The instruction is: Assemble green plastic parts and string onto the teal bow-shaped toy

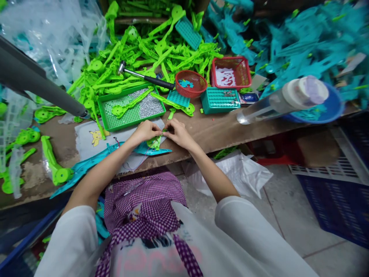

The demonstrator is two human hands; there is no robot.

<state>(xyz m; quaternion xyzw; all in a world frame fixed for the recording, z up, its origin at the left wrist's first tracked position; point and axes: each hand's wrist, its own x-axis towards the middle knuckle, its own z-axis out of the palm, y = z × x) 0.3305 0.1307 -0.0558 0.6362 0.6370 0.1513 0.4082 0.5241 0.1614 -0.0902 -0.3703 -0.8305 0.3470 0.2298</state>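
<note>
My left hand [147, 131] and my right hand [178, 134] meet at the front of the bench, fingertips pinched close together. Right under the fingertips is a lime-green plastic part [155, 143], resting on a long turquoise plastic part [95, 161]. Whatever small piece the fingers pinch is too small to make out. A thin reddish wire or thread [143, 158] loops beside the green part. Beneath them lies a pale cloth [84, 135] with a yellow cartoon figure. Just beyond my hands stands a green tray [113, 125] holding many small metal pieces [151, 105] and one lime-green part.
Lime-green parts [132, 63] are heaped behind, with a hammer [147, 77] across them. Two red baskets [191, 89], a turquoise box [220, 100] and a tilted clear bottle [276, 100] stand to the right. A grey pole [43, 79] slants in from the left.
</note>
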